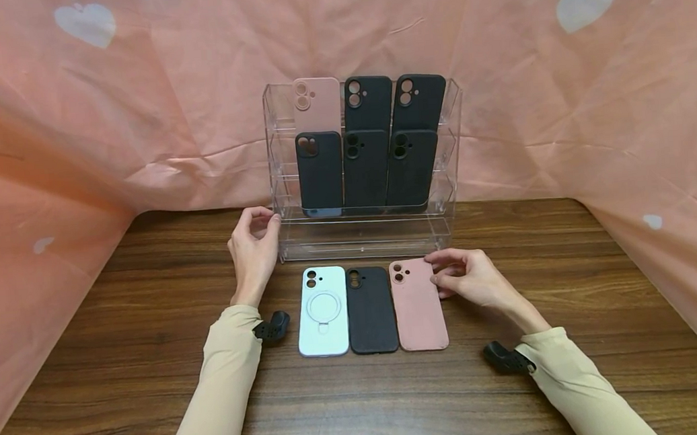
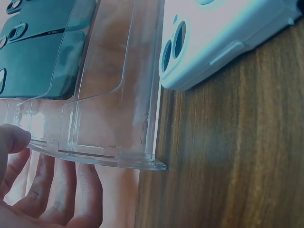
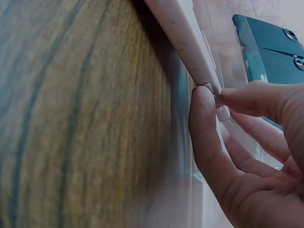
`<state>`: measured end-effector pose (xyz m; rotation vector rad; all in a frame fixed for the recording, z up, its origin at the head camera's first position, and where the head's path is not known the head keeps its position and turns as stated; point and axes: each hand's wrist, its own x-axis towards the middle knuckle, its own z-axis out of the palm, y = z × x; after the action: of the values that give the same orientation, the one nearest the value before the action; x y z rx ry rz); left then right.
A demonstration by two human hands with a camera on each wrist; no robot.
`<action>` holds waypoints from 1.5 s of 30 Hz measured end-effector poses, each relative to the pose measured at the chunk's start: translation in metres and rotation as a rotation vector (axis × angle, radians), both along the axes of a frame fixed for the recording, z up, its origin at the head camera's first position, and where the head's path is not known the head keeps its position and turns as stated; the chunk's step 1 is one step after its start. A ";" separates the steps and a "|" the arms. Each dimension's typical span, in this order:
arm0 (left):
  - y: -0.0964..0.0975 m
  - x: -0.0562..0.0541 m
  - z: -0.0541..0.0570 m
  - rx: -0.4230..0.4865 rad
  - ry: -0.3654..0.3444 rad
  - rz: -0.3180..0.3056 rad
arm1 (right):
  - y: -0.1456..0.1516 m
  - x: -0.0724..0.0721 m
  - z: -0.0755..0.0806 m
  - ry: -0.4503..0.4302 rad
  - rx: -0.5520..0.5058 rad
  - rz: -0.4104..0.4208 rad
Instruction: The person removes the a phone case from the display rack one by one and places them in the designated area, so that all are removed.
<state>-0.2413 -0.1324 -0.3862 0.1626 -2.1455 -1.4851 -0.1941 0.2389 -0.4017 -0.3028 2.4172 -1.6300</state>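
My left hand [image 1: 255,251] is at the left side of a clear tiered display stand [image 1: 363,247]. In the left wrist view its thumb lies on the stand's side edge, with the fingers [image 2: 64,185] curled behind it. My right hand [image 1: 471,276] pinches the right edge of a pink phone case [image 1: 420,313], near its upper corner. The right wrist view has that case edge [image 3: 190,42] between thumb and forefinger. Left of the pink case lie a black phone case [image 1: 372,317] and a white phone case [image 1: 324,334] with a ring on its back, side by side.
On the stand's upper tiers, several dark phone cases [image 1: 366,169] and one pink case [image 1: 319,115] stand in two rows. The wooden table [image 1: 361,405] runs back to pink cloth [image 1: 195,107] with white hearts, which hangs behind and at both sides.
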 end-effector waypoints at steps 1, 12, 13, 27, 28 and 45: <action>0.000 0.000 0.000 0.000 -0.002 0.000 | 0.000 0.000 0.000 0.000 0.008 0.001; 0.001 0.001 -0.001 0.009 -0.004 -0.007 | -0.001 -0.002 -0.002 -0.034 0.055 -0.011; 0.001 0.001 -0.001 0.008 -0.004 -0.006 | -0.001 -0.002 -0.002 -0.034 0.055 -0.013; 0.000 0.002 -0.001 -0.001 -0.005 -0.004 | -0.004 -0.001 -0.003 -0.070 0.053 -0.031; 0.000 0.001 -0.001 0.000 -0.005 -0.005 | -0.004 -0.001 -0.003 -0.070 0.053 -0.028; 0.000 0.001 0.000 0.002 -0.005 -0.001 | -0.003 0.003 0.002 -0.094 0.040 0.002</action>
<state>-0.2407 -0.1321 -0.3858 0.1658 -2.1489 -1.4891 -0.1915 0.2354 -0.3993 -0.2169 2.3760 -1.5564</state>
